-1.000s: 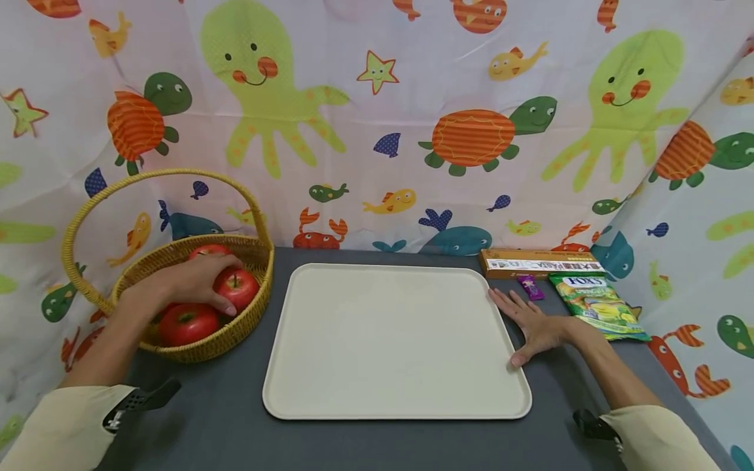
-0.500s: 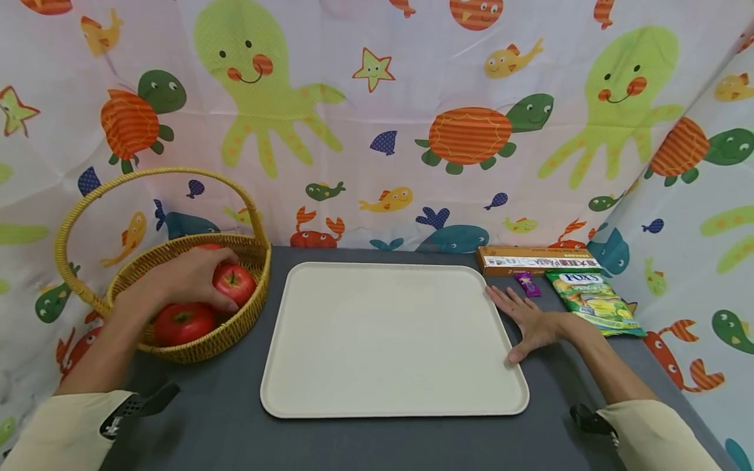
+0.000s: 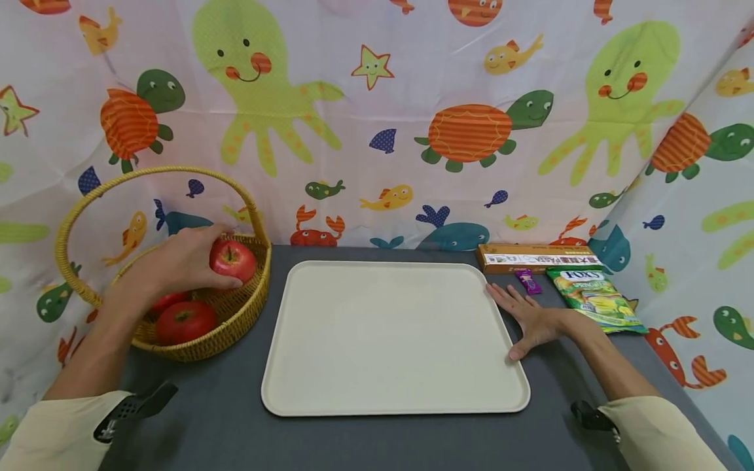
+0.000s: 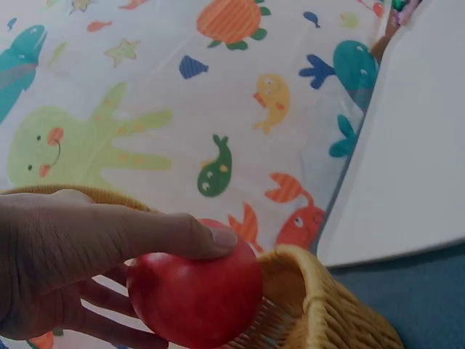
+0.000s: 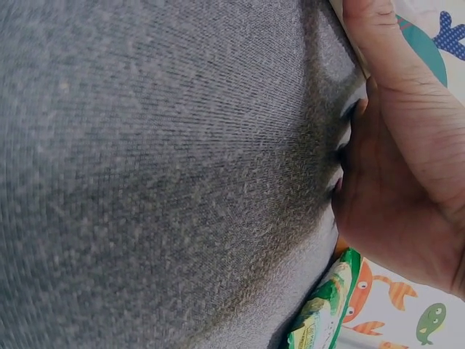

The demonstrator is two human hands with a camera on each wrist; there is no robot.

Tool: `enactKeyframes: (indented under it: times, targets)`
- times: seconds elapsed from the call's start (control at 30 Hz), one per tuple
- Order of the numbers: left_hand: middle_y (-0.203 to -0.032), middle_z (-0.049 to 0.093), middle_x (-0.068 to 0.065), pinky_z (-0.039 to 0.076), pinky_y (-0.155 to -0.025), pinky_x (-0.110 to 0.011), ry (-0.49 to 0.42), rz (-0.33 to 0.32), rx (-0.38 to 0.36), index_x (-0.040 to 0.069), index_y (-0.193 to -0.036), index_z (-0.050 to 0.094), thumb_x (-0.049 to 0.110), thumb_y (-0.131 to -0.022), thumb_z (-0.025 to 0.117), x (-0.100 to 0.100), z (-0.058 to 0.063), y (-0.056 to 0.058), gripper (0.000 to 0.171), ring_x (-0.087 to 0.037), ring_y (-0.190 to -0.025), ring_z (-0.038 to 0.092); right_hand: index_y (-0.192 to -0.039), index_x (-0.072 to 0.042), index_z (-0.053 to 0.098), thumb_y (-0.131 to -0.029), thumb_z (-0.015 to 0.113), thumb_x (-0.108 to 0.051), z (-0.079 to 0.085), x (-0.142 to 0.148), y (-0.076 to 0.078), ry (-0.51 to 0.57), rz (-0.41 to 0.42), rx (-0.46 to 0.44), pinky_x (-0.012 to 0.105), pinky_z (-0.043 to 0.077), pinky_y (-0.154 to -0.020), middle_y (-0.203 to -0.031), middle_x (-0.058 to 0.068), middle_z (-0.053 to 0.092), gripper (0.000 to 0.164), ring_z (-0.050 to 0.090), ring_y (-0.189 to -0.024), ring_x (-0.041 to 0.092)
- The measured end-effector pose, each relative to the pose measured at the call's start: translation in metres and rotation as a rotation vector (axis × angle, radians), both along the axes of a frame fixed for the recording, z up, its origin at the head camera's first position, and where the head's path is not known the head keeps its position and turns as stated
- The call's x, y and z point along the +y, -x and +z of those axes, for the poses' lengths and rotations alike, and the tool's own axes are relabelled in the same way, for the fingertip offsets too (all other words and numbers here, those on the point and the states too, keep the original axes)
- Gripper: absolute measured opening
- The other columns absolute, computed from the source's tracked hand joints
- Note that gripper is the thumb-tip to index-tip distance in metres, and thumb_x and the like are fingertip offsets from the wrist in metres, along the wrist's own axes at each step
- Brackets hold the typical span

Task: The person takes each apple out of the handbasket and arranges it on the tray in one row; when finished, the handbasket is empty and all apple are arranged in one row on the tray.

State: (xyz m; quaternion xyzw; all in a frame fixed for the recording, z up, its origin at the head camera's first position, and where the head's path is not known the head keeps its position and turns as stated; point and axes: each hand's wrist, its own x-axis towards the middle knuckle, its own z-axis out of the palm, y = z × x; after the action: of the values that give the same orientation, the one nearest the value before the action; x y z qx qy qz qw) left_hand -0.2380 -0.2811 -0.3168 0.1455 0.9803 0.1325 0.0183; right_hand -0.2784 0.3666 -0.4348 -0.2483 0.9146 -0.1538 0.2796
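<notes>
My left hand [image 3: 182, 260] grips a red apple [image 3: 233, 260] just above the yellow wicker basket [image 3: 250, 314], thumb along its near side. In the left wrist view the same apple [image 4: 196, 291] shows between thumb and fingers, beside the basket rim [image 4: 320, 298]. Lower in the basket lie another apple [image 3: 186, 322] and, partly covered by my wrist, one more red apple [image 3: 171, 301]. My right hand [image 3: 533, 324] rests with spread fingers at the right edge of a cream tray [image 3: 394, 340]; its thumb and fingertips touch the rim.
Behind the right hand lie a small purple packet [image 3: 528, 282], a long brown box [image 3: 538, 259] and a green FOX'S candy bag [image 3: 596, 299]. The basket's tall handle [image 3: 159, 171] arches over the left hand. A patterned curtain [image 3: 353, 131] hangs behind the grey table [image 3: 353, 441].
My left hand has lifted the apple upward from among the others, baring the basket's inner wall beneath it. The right hand stays at the tray's edge.
</notes>
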Motion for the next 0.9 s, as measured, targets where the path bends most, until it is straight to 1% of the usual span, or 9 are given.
enactKeyframes:
  times: [0.07, 0.13, 0.27, 0.37, 0.47, 0.6, 0.77, 0.8, 0.9]
  targets:
    - [-0.138, 0.061, -0.028, 0.061, -0.09, -0.058, -0.014, 0.011, 0.004, 0.001, -0.154, 0.041, 0.055, -0.082, 0.085, 0.002, 0.004, -0.002, 0.099, -0.039, -0.112, 0.066, -0.168, -0.018, -0.011, -0.066, 0.086, -0.071, -0.001, 0.0, 0.001, 0.008, -0.002, -0.003, 0.085, -0.008, -0.115, -0.175, 0.023, -0.01, 0.15, -0.016, -0.156, 0.059]
    - [-0.138, 0.06, -0.027, 0.061, -0.089, -0.059, -0.024, 0.02, 0.015, 0.004, -0.153, 0.042, 0.057, -0.083, 0.083, 0.004, 0.007, -0.003, 0.097, -0.041, -0.112, 0.066, -0.168, -0.019, -0.011, -0.067, 0.087, -0.069, -0.001, 0.0, 0.001, 0.021, -0.005, -0.005, 0.085, -0.01, -0.115, -0.175, 0.023, -0.011, 0.149, -0.018, -0.156, 0.059]
    - [-0.138, 0.06, -0.027, 0.061, -0.087, -0.06, -0.01, 0.043, 0.036, 0.006, -0.151, 0.046, 0.062, -0.084, 0.079, 0.006, 0.013, -0.006, 0.093, -0.043, -0.113, 0.064, -0.168, -0.022, -0.012, -0.068, 0.088, -0.064, -0.002, -0.001, 0.001, 0.053, -0.007, -0.013, 0.086, -0.014, -0.112, -0.174, 0.023, -0.013, 0.147, -0.021, -0.155, 0.059]
    - [-0.139, 0.059, -0.027, 0.06, -0.089, -0.062, 0.011, 0.068, 0.048, 0.005, -0.151, 0.047, 0.064, -0.085, 0.076, 0.008, 0.015, -0.009, 0.093, -0.044, -0.118, 0.06, -0.168, -0.02, -0.012, -0.068, 0.088, -0.066, 0.0, -0.002, 0.0, 0.032, -0.008, -0.017, 0.085, -0.013, -0.113, -0.175, 0.023, -0.013, 0.148, -0.02, -0.155, 0.058]
    - [-0.142, 0.056, -0.027, 0.056, -0.094, -0.065, 0.012, 0.085, 0.055, 0.006, -0.151, 0.047, 0.065, -0.087, 0.073, 0.011, 0.017, -0.013, 0.091, -0.046, -0.123, 0.054, -0.167, -0.018, -0.012, -0.066, 0.087, -0.069, 0.001, -0.002, 0.001, 0.0, -0.01, -0.013, 0.085, -0.009, -0.116, -0.175, 0.023, -0.012, 0.151, -0.017, -0.156, 0.058]
    - [-0.145, 0.054, -0.026, 0.055, -0.096, -0.066, -0.012, 0.084, 0.066, 0.008, -0.152, 0.046, 0.066, -0.089, 0.07, 0.016, 0.02, -0.018, 0.088, -0.045, -0.125, 0.053, -0.167, -0.019, -0.012, -0.066, 0.087, -0.069, -0.002, 0.0, 0.003, -0.017, -0.012, -0.009, 0.085, -0.009, -0.116, -0.175, 0.022, -0.012, 0.15, -0.017, -0.157, 0.058]
    - [-0.139, 0.057, -0.022, 0.056, -0.093, -0.063, -0.051, 0.065, 0.099, 0.009, -0.151, 0.048, 0.067, -0.089, 0.07, 0.026, 0.026, -0.022, 0.087, -0.041, -0.119, 0.057, -0.167, -0.019, -0.013, -0.066, 0.086, -0.071, -0.002, 0.0, 0.002, -0.027, -0.018, -0.008, 0.085, -0.008, -0.116, -0.175, 0.021, -0.012, 0.151, -0.017, -0.157, 0.057]
    - [-0.139, 0.057, -0.021, 0.056, -0.093, -0.062, -0.062, 0.062, 0.108, 0.009, -0.15, 0.049, 0.066, -0.088, 0.071, 0.028, 0.027, -0.023, 0.087, -0.04, -0.119, 0.057, -0.167, -0.018, -0.012, -0.066, 0.086, -0.071, -0.001, -0.001, 0.001, -0.021, -0.014, -0.011, 0.085, -0.008, -0.115, -0.175, 0.022, -0.012, 0.151, -0.017, -0.156, 0.058]
    - [-0.139, 0.058, -0.02, 0.057, -0.093, -0.061, -0.088, 0.051, 0.135, 0.009, -0.148, 0.052, 0.064, -0.088, 0.073, 0.035, 0.03, -0.026, 0.085, -0.038, -0.119, 0.057, -0.167, -0.02, -0.013, -0.067, 0.086, -0.07, -0.002, 0.0, 0.002, -0.002, -0.014, -0.015, 0.086, -0.011, -0.114, -0.175, 0.023, -0.013, 0.15, -0.019, -0.156, 0.059]
